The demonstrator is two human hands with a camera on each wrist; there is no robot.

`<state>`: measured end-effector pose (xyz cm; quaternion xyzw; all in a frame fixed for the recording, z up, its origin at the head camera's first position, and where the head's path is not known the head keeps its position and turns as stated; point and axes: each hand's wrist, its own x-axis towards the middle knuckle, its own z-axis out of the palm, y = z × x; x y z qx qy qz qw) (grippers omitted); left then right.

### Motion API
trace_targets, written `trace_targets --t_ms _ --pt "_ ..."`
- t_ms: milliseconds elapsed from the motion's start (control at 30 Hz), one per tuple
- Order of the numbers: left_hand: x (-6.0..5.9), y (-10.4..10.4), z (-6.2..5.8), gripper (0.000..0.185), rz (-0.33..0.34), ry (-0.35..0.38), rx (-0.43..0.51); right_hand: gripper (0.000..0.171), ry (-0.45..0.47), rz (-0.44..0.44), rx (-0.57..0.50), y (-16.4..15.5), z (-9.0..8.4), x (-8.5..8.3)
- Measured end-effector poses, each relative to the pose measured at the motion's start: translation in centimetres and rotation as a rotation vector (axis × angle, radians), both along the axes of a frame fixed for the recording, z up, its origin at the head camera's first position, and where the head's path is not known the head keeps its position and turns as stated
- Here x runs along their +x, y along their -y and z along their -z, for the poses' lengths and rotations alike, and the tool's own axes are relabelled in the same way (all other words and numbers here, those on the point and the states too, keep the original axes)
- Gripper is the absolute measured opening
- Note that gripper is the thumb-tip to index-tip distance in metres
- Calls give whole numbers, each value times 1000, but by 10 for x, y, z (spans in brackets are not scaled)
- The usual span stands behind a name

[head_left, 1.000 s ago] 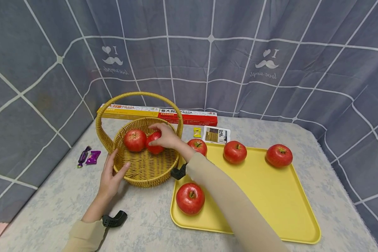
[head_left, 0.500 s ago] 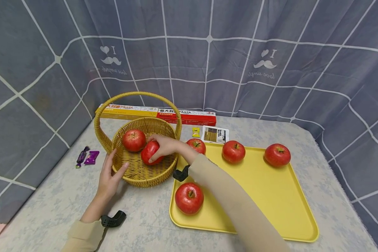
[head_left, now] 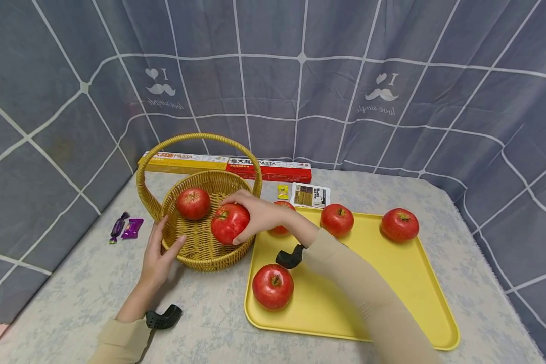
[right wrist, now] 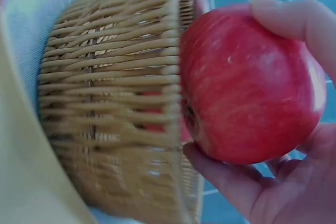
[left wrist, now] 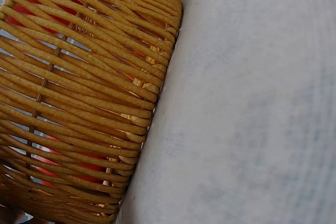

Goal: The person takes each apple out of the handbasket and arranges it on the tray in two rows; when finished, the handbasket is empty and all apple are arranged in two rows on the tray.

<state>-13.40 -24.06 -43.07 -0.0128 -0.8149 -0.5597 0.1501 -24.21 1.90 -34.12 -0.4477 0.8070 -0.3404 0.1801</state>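
My right hand [head_left: 261, 215] grips a red apple [head_left: 230, 223] over the right part of a yellow wicker basket [head_left: 209, 264]. In the right wrist view, the held apple [right wrist: 252, 85] is at the basket's rim, with thumb and fingers around it. Another red apple [head_left: 193, 203] lies inside the basket towards the back left. My left hand [head_left: 158, 255] touches the basket's front left side, its thumb spread from straight fingers. The left wrist view shows the woven wall [left wrist: 84, 93] close up, with red showing through the gaps.
A yellow tray [head_left: 382, 283] to the right bears several apples, one at its front left [head_left: 273, 287]. Behind stand pasta boxes [head_left: 273, 172]. A white packet [head_left: 310, 195] and a yellow sweet [head_left: 282, 191] lie behind the tray. Purple-wrapped sweets [head_left: 132, 228] lie left of the basket.
My right hand has taken hold of the apple in the basket and lifted it, moving towards the right rim. The left hand has stayed in place on the basket.
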Motion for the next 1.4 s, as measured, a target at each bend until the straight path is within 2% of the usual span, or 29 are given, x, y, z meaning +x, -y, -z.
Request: trace_targets --t_ms 100,267,433,667,833,1033,1400 --pt "0 -1 0 70 7 -3 -1 81 10 -44 -71 -28 -5 12" --pt "-1 -1 0 70 7 3 -4 80 95 -86 -134 -79 -5 30" --pt "-1 1 0 70 1 8 -4 82 147 -40 -113 -128 1 49" --pt "-1 4 2 71 -13 17 5 84 111 32 -68 -180 30 71" --pt "0 3 2 71 -10 32 8 82 177 47 -91 -205 46 83" --pt "0 2 2 71 -2 31 13 81 233 54 -104 -224 53 95" --pt "-2 2 3 71 3 31 21 81 311 -16 -108 -229 64 103"
